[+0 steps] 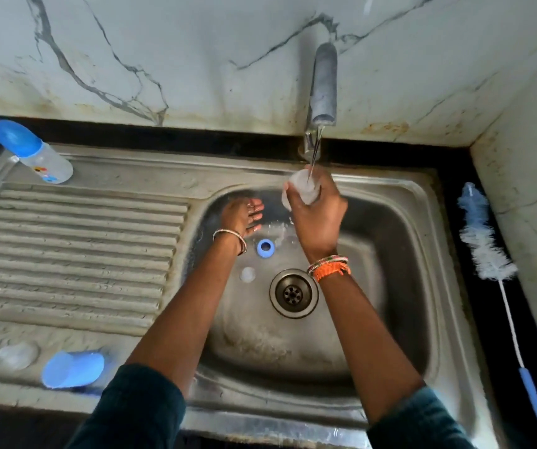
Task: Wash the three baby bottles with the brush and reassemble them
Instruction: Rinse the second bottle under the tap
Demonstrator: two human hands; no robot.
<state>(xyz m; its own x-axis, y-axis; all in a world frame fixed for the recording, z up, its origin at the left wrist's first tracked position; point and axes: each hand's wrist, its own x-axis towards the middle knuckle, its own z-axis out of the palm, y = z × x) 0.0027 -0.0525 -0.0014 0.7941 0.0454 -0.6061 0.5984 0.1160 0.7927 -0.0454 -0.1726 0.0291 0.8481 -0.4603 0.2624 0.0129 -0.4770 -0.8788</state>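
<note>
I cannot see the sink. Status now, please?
Right hand holds bottle under running tap. Left hand open, empty. Brush unused on counter. Nothing blocking.

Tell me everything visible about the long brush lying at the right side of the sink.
The bottle brush lies on the dark counter right of the sink, beside the marble wall. Its fluffy head, pale blue at the far tip and white below, points away from the person. A thin white stem runs toward the person and ends in a blue handle. No hand touches it.
</note>
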